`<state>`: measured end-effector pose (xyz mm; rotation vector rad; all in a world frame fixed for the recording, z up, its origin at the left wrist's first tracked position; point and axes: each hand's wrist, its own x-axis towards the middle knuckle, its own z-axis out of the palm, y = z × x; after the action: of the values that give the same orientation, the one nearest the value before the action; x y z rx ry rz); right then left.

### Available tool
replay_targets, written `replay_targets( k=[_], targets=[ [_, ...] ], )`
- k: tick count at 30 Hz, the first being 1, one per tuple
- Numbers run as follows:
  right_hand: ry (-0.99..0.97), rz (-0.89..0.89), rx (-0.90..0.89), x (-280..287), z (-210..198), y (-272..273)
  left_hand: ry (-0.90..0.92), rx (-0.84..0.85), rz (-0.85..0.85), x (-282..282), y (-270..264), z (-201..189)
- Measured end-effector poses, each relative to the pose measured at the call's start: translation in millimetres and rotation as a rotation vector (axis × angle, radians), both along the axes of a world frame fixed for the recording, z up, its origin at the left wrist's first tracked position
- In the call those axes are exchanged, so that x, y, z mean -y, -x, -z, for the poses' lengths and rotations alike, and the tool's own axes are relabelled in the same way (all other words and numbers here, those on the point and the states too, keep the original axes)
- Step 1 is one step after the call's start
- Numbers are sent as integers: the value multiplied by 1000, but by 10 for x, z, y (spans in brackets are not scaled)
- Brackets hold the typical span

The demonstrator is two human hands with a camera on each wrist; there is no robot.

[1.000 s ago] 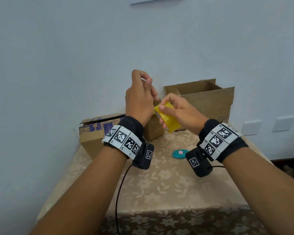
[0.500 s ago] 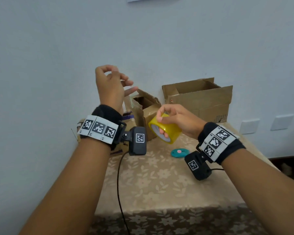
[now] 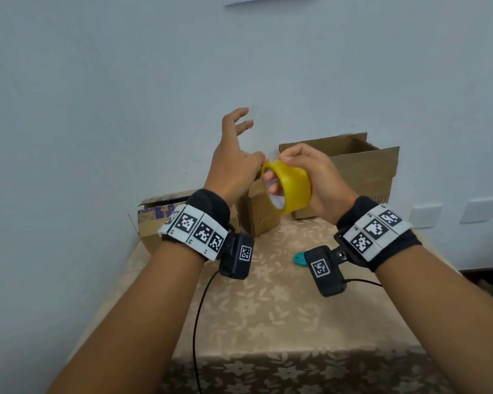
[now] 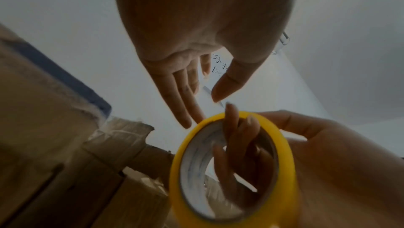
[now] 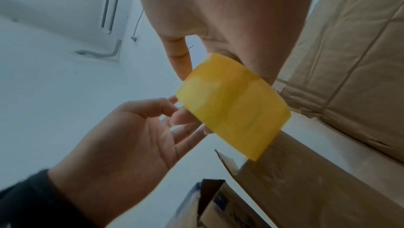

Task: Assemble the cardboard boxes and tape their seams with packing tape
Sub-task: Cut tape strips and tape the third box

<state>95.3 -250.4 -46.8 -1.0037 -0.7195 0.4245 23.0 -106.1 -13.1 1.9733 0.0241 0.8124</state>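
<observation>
Both hands meet again above the table (image 3: 268, 322): the left hand (image 3: 234, 169), fingers spread, has returned to the yellow packing tape roll (image 3: 289, 189) gripped by the right hand (image 3: 313, 177), likely seeking the tape's end.

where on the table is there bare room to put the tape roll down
The front of the table, between the teal disc and the near edge, is bare apart from a black cable on its left side. The back is crowded: three boxes, left, middle and right, line the wall.
</observation>
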Motion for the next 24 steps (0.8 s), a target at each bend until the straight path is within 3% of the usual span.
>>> replay_targets(
  k=[4,14,24],
  targets=[
    [-40,13,-24,30,-70,-25,-13,90,23,60,5,4],
    [224,132,283,48,-58,22,-30,165,-53,150,-12,25],
    [299,111,282,-31,-50,121,-227,188,-235,132,-58,85]
  ],
)
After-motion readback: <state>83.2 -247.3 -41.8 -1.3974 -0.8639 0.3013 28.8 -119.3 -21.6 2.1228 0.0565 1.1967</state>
